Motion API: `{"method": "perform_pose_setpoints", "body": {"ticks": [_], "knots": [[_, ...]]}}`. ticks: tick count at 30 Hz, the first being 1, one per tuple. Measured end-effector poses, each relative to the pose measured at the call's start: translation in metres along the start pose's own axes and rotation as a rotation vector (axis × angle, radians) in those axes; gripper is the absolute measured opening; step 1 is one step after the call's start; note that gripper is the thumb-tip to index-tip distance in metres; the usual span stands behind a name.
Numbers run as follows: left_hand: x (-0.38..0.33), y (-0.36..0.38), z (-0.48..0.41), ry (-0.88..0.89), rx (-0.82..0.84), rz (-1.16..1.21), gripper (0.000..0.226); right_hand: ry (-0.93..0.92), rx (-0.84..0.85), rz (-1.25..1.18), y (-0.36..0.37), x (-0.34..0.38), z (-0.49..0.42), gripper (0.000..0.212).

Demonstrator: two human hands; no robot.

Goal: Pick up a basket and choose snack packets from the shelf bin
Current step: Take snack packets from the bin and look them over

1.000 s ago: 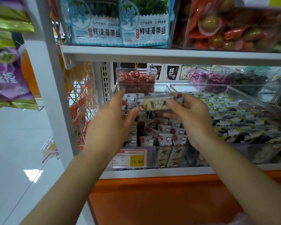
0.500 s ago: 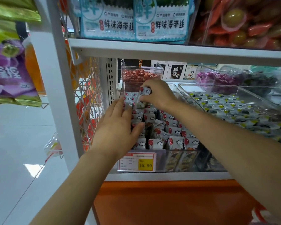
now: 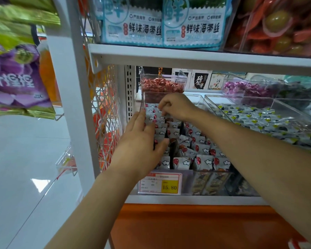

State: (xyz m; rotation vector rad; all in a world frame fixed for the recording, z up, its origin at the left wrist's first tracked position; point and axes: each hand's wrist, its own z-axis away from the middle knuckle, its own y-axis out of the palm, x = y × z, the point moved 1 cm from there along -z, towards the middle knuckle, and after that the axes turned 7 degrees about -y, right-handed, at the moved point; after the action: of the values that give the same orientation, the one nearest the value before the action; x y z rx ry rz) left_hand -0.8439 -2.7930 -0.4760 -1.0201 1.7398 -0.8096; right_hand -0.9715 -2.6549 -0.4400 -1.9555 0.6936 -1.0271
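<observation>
- One second ago both hands held a long silvery packet in the air above the bin. Half a second ago the right hand alone carried it down to the rear rows. Now no packet is raised.
- The right hand (image 3: 178,106) sits low at the back of the clear plastic shelf bin (image 3: 187,184), a little further down than half a second ago. Its fingers are curled and bunched, with the tips on the rear row.
- The left hand (image 3: 138,146) has slid forward along the bin's left side. Its fingers are straight and together, flat on the small silvery snack packets with red dots and white clouds (image 3: 201,150), and the thumb is spread and touching one.
- The packets stand in rows in the bin, on the white metal shelf's (image 3: 187,56) lower level, behind the red-framed price tag with a yellow panel (image 3: 160,183).
- The knuckles hide the right hand's fingertips, so I cannot tell whether it pinches a packet or only touches the row.
- The left palm covers the nearest left-hand packets.
- A red and white shape (image 3: 298,244) is cut off at the bottom right corner, and too little of it shows to name it.
- The hanging purple and green bags (image 3: 16,78) at the far left are blurred.
</observation>
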Motion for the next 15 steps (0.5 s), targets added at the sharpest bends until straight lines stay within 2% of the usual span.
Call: {"method": "perform_pose_setpoints", "body": {"ticks": [3,7,9,11,15], "knots": [[0.000,0.000,0.000,0.003,-0.005,0.005,0.063,-0.011,-0.069,0.110,0.004,0.000,-0.012,0.016],[0.000,0.000,-0.001,0.012,-0.005,0.005,0.063,-0.034,0.012,0.436,0.018,0.001,-0.021,0.015],[0.000,0.000,-0.001,0.014,-0.003,0.006,0.062,-0.027,0.030,0.523,0.025,0.003,-0.023,0.012],[0.000,0.000,0.000,0.017,-0.005,0.009,0.062,-0.008,0.010,0.469,0.022,0.005,-0.024,0.010],[0.001,-0.003,0.000,0.024,0.000,0.040,0.062,0.077,-0.129,0.110,-0.004,0.012,-0.013,0.011]]}}
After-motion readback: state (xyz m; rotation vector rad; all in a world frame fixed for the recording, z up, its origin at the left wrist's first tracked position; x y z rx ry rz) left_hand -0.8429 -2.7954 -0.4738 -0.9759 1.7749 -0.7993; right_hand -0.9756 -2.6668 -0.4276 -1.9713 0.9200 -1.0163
